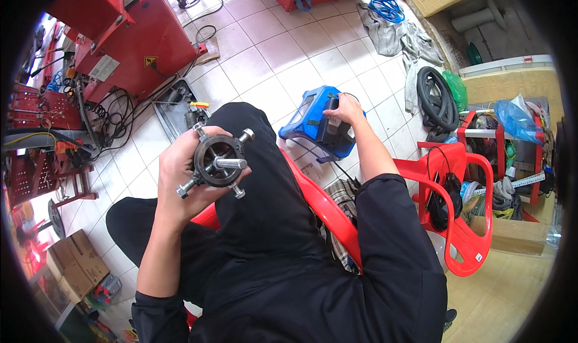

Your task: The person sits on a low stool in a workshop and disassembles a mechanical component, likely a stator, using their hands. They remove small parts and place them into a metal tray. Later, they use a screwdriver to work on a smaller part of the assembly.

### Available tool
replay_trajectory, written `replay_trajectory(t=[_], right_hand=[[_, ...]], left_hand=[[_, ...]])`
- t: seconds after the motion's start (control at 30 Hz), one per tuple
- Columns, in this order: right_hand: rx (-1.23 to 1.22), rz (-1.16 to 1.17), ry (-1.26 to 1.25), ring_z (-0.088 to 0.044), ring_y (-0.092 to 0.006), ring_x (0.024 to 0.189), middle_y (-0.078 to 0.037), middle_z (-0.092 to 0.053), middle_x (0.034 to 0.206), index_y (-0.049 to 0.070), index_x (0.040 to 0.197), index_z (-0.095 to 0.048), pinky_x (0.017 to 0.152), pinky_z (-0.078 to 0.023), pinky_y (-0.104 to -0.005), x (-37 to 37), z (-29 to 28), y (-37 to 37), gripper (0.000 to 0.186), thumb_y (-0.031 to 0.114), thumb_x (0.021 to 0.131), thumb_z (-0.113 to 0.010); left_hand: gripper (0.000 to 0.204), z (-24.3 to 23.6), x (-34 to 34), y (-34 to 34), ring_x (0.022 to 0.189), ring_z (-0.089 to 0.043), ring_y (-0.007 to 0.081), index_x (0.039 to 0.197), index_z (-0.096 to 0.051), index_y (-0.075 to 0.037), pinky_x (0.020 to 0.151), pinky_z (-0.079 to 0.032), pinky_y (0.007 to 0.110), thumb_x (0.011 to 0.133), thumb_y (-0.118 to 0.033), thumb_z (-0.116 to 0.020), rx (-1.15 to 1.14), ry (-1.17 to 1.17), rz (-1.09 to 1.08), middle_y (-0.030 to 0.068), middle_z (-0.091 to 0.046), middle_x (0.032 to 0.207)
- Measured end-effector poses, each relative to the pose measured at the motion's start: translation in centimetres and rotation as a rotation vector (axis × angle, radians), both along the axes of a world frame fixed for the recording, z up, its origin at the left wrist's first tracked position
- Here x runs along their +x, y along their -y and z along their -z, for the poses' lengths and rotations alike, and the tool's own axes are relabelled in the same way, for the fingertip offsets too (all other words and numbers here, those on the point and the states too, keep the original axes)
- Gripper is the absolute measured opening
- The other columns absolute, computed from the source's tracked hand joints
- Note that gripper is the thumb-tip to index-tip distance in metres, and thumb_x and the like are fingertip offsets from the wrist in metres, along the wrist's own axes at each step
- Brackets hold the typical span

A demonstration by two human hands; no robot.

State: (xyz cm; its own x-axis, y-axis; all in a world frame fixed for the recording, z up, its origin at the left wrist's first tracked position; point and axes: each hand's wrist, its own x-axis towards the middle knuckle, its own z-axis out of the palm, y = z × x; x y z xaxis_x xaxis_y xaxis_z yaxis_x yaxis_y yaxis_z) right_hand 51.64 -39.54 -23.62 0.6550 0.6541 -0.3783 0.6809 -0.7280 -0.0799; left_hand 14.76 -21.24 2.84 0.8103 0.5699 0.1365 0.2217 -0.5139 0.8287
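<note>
The person sits on a red plastic chair (328,213), dark trousers and dark sleeves filling the lower part of the view.

The left hand (180,177) is raised above the left knee, and its grip is closed around a round dark metal fitting (218,160). The palm cups the fitting's back and lower rim, the fingers curl up along its left side, and the thumb lies under its lower right edge. Four silvery bolts stick out of the ring like spokes, and a short silvery shaft (230,163) stands out of the middle toward the camera. The fitting is held clear of the lap, face up.

The right hand (345,109) is stretched well away from that grip, forward and to the right, down by the floor. It is closed on the top of a blue plastic stool (316,123), fingers wrapped over a dark part at the stool's upper edge. The stool stands tilted on the white tiled floor (283,48), just beyond the right knee.

Beyond the left grip, on the floor, lie a metal tray (174,105) of tools and a tangle of black cables beside a red machine (129,39). To the right of the right grip stand a second red chair (463,222) carrying a black cable, a coiled black hose (436,99) and a red rack (503,156) of clutter. Grey cloth (397,36) lies farther out.
</note>
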Motion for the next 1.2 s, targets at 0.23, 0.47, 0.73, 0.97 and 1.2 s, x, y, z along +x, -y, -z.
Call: replay_trajectory(t=[0.23,0.47,0.73,0.97,1.2], right_hand=[[0.082,0.076,0.126,-0.059,-0.0335,0.105,-0.02,-0.062,0.109,0.004,0.123,-0.053,0.088,-0.047,-0.0434,-1.1,-3.8,-4.0,0.079,0.064,0.072,-0.061],[0.839,-0.367,-0.402,-0.062,-0.0251,0.084,-0.015,-0.064,0.095,0.003,0.116,-0.057,0.075,-0.05,-0.0365,-12.3,-16.8,-20.5,0.051,0.042,0.083,-0.064],[0.415,-0.848,-1.007,-0.059,-0.0194,0.096,-0.015,-0.06,0.112,-0.006,0.129,-0.042,0.087,-0.044,-0.0298,-31.3,-17.3,-31.1,0.082,0.043,0.072,-0.076],[0.386,-0.535,-0.957,-0.063,-0.0296,0.096,-0.017,-0.065,0.104,-0.003,0.118,-0.053,0.084,-0.048,-0.0351,-33.9,-10.2,-34.9,0.071,0.033,0.062,-0.078],[0.747,-0.334,-0.886,-0.06,-0.0307,0.081,-0.017,-0.061,0.089,-0.001,0.096,-0.055,0.073,-0.049,-0.0376,-31.5,-7.9,-36.8,0.036,0.01,0.067,-0.074]], left_hand=[[0.044,-0.2,-0.7,-0.5,0.071,-0.063,0.0148,0.094,-0.062,-0.005,0.067,-0.051,0.027,0.058,-0.012,-0.087,0.012,0.013,-0.022,0.0046,-0.065,0.078],[0.042,1.1,-4.8,-5.1,0.076,-0.061,0.0128,0.096,-0.063,-0.002,0.071,-0.05,0.028,0.064,-0.019,-0.085,-0.073,0.065,-0.273,0.0039,-0.065,0.08],[0.026,8.1,-9.8,-14.7,0.083,-0.062,0.013,0.097,-0.066,-0.002,0.076,-0.05,0.03,0.078,-0.016,-0.077,-1.005,0.719,-0.732,0.0045,-0.067,0.091],[0.023,14.6,-9.7,-18.1,0.085,-0.062,0.0117,0.096,-0.068,-0.005,0.079,-0.048,0.029,0.077,-0.015,-0.077,-0.929,0.616,-0.779,0.0023,-0.067,0.091],[0.081,16.8,-11.5,-22.1,0.115,-0.05,0.018,0.134,-0.04,-0.006,0.092,-0.041,0.033,0.065,-0.015,-0.083,-0.625,0.367,-0.392,0.0071,-0.052,0.126]])
